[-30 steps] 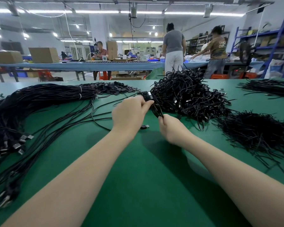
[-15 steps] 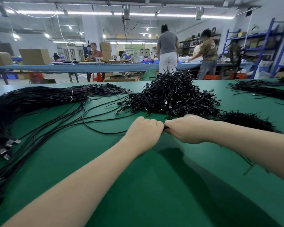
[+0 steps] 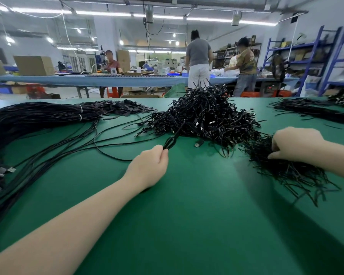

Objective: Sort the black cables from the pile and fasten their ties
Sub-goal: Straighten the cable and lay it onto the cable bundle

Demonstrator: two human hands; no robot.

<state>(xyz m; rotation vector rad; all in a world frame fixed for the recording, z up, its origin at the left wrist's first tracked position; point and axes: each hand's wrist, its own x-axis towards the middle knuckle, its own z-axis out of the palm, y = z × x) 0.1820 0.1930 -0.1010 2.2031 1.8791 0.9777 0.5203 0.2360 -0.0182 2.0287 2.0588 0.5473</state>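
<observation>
One folded black cable [image 3: 172, 140] is pinched upright in the left hand [image 3: 149, 168], just in front of the tangled pile [image 3: 205, 118] at the middle of the green desk [image 3: 187, 225]. To the right, the heap of loose ties [image 3: 286, 165] is being dug into by the right hand [image 3: 295, 143] — fingers curled among the ties, a single one not discernible. Several ties could be lifted together, or the folded loops could spring apart if the pinch is eased.
</observation>
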